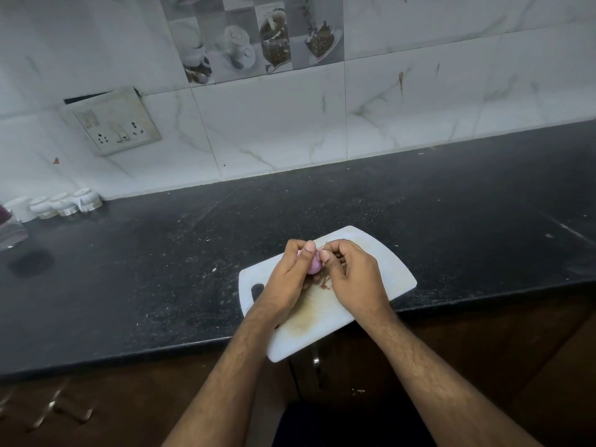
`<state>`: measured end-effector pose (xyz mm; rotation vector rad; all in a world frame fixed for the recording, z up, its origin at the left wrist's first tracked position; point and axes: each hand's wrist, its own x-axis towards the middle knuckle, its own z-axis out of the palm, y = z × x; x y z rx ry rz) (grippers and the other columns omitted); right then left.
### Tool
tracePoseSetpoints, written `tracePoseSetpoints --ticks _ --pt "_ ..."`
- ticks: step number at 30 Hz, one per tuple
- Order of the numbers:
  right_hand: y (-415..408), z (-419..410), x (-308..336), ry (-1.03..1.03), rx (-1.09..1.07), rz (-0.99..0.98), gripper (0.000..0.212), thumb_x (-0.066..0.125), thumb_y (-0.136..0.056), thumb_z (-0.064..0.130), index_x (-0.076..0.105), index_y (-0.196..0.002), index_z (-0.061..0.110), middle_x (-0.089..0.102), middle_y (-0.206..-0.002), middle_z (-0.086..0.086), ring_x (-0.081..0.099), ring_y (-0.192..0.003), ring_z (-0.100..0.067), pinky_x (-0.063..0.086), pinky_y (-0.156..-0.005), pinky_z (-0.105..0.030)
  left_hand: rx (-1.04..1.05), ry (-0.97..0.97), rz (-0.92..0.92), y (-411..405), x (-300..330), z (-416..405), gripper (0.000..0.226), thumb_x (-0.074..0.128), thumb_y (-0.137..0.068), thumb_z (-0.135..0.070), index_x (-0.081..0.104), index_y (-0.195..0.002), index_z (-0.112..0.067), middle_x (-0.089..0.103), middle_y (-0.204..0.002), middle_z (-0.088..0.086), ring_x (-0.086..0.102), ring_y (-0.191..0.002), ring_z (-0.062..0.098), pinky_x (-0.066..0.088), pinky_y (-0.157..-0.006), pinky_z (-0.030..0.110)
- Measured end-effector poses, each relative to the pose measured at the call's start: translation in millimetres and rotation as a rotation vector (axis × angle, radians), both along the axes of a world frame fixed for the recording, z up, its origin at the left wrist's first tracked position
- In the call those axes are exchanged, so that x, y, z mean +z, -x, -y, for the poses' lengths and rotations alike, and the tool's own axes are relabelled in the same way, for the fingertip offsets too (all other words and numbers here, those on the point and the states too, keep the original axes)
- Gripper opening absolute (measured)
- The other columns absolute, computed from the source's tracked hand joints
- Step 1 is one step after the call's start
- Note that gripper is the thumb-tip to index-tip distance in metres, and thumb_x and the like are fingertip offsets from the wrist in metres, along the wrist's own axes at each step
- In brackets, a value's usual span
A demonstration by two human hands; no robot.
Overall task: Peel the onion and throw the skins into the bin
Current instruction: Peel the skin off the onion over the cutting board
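Observation:
A small pale-purple onion (314, 266) is held just above the white cutting board (380, 269). My left hand (290, 275) grips it from the left, thumb on top. My right hand (350, 275) is curled against its right side, thumb and fingertips pinching at the onion's skin. Thin reddish-brown skins (325, 284) lie on the board under my hands. The bin is not in view.
The board hangs partly over the front edge of a dark speckled counter (161, 269). Several white cups (64, 203) stand at the far left by the tiled wall, next to a glass container (11, 232). A socket plate (113, 122) is on the wall.

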<state>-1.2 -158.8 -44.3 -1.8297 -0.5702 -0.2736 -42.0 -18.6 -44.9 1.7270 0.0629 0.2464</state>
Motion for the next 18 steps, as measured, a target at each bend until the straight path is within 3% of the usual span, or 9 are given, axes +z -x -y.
tracePoseSetpoints --ticks 3,7,10,13,16,18 --pt "-6 -2 -3 0.154 0.001 -0.029 0.02 0.05 -0.106 0.029 0.063 -0.096 0.016 0.067 -0.093 0.009 0.063 -0.079 -0.005 0.048 -0.068 -0.013 0.017 -0.06 -0.006 1 2 1 0.046 0.047 -0.098 -0.06 0.055 -0.116 -0.019 0.068 -0.094 -0.012 0.062 -0.079 -0.006 0.047 -0.072 0.013" --pt "-11 -4 -6 0.26 -0.005 -0.055 0.027 0.039 -0.108 0.037 0.058 -0.1 0.02 0.063 -0.097 0.011 0.062 -0.087 -0.01 0.054 -0.078 -0.037 0.011 -0.172 -0.004 -1 -3 -1 0.045 0.041 -0.103 -0.065 0.056 -0.126 -0.03 0.066 -0.108 -0.019 0.061 -0.089 -0.01 0.046 -0.087 0.022" --pt "-12 -3 -2 0.277 0.011 -0.085 0.026 0.038 -0.109 0.033 0.057 -0.1 0.017 0.06 -0.095 0.01 0.06 -0.077 -0.003 0.051 -0.073 -0.026 -0.001 -0.24 0.006 -2 -3 -2 0.039 0.04 -0.104 -0.06 0.049 -0.127 -0.029 0.063 -0.102 -0.023 0.06 -0.092 -0.008 0.048 -0.09 0.025" --pt "-12 -3 2 0.274 0.039 -0.121 0.027 0.038 -0.109 0.03 0.057 -0.101 0.012 0.062 -0.097 0.005 0.06 -0.071 0.0 0.043 -0.062 -0.01 0.005 -0.31 0.048 -2 -3 0 0.027 0.041 -0.112 -0.041 0.042 -0.133 -0.023 0.058 -0.111 -0.017 0.058 -0.095 -0.01 0.047 -0.087 0.016" --pt "-13 -2 1 0.171 0.056 -0.152 0.023 0.037 -0.109 0.025 0.054 -0.098 0.013 0.063 -0.095 0.003 0.059 -0.077 -0.003 0.044 -0.063 -0.012 0.038 -0.323 0.086 -2 -3 -4 0.028 0.044 -0.112 -0.033 0.04 -0.138 -0.023 0.054 -0.118 -0.014 0.055 -0.102 -0.008 0.045 -0.088 0.011" --pt "-16 3 -2 0.057 0.018 -0.178 0.021 0.036 -0.11 0.023 0.05 -0.094 0.017 0.058 -0.087 0.007 0.054 -0.077 -0.005 0.041 -0.069 -0.022 0.081 -0.298 0.1 -1 -4 -8 0.033 0.049 -0.11 -0.037 0.04 -0.14 -0.026 0.052 -0.124 -0.012 0.054 -0.107 -0.003 0.045 -0.089 0.01"
